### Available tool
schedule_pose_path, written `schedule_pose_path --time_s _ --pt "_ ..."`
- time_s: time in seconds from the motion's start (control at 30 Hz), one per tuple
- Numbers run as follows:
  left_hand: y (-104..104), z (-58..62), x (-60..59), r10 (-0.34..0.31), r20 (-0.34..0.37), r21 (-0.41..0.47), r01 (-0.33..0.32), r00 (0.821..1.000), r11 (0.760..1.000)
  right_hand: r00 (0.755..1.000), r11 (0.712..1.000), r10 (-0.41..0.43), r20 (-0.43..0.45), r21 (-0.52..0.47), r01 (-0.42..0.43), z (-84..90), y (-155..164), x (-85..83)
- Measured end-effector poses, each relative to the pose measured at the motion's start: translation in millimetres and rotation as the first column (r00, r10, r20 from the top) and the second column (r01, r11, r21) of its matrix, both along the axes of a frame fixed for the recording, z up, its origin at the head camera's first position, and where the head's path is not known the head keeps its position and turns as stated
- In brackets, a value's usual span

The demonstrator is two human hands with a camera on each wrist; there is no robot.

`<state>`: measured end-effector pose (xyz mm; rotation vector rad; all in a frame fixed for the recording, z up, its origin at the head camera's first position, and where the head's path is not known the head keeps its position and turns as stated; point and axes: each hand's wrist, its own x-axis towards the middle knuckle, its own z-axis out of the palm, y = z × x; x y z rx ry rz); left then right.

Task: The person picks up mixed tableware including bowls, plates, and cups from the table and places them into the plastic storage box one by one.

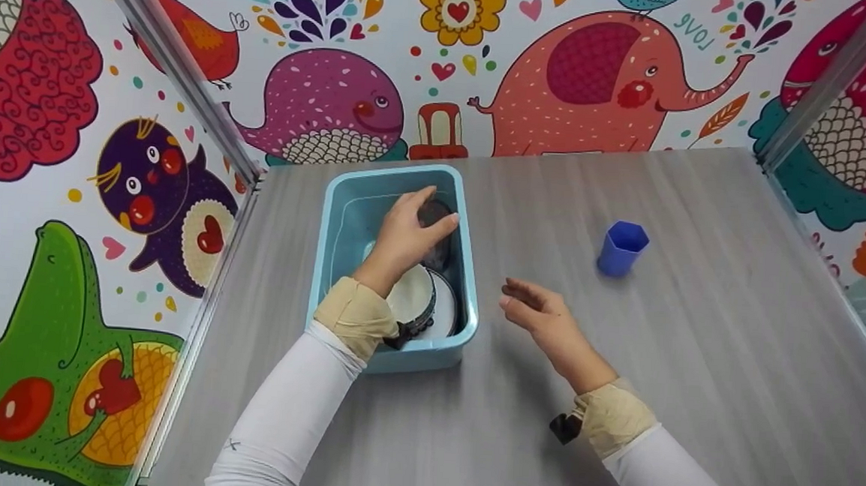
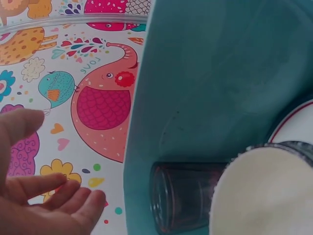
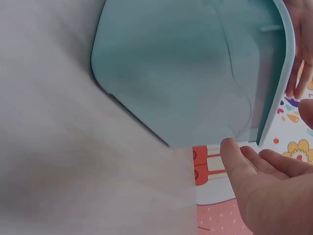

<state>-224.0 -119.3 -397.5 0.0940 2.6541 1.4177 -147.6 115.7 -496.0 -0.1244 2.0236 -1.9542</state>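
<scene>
In the blue tub (image 1: 346, 192), the open left hand (image 1: 403, 234) half hides a dark glass (image 1: 435, 214); right hand (image 1: 541, 313) open

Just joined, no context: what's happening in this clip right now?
A person is working at a grey table with bare hands. The left hand reaches into a light blue plastic bin and rests over a dark glass tumbler lying on its side there, but the wrist view shows the fingers relaxed, not gripping it. A white round dish also sits in the bin. The right hand hovers open beside the bin, holding nothing. A blue hexagonal cup stands apart on the table.
</scene>
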Motion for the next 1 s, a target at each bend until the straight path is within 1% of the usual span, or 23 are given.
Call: schedule_pose_path --time_s 0.13,0.27,0.43,0.53,0.77,0.87,1.0 --pt "-1 -1.1 3.1 0.000 0.003 0.042 0.000 1.000 0.999 1.000 1.000 -0.015 -0.007 0.011 0.015 -0.8 9 -1.3" --pt "1 0.3 8.0 -0.002 0.011 0.081 0.001 1.000 0.997 0.998 0.998 -0.056 -0.014 0.021 0.056 -0.9 18 -2.2" --pt "4 1.7 15.9 -0.045 -0.003 0.100 0.045 0.999 0.994 0.992 0.991 -0.130 -0.003 0.044 0.130 -3.1 26 -4.0" --pt "7 1.1 20.7 -0.076 -0.009 0.097 0.077 0.997 0.992 0.987 0.985 -0.161 0.005 0.070 0.161 -5.3 30 -5.3" --pt "16 1.1 31.5 -0.123 -0.012 0.047 0.123 0.992 0.991 0.974 0.968 -0.228 0.005 0.105 0.226 -7.3 43 -8.3" --pt "20 0.2 33.9 -0.148 -0.016 0.032 0.148 0.989 0.988 0.966 0.961 -0.257 0.013 0.112 0.254 -6.9 50 -10.0" --pt "26 -3.3 35.4 -0.181 -0.017 0.008 0.181 0.983 0.983 0.955 0.946 -0.298 -0.002 0.133 0.296 -8.2 59 -13.3"
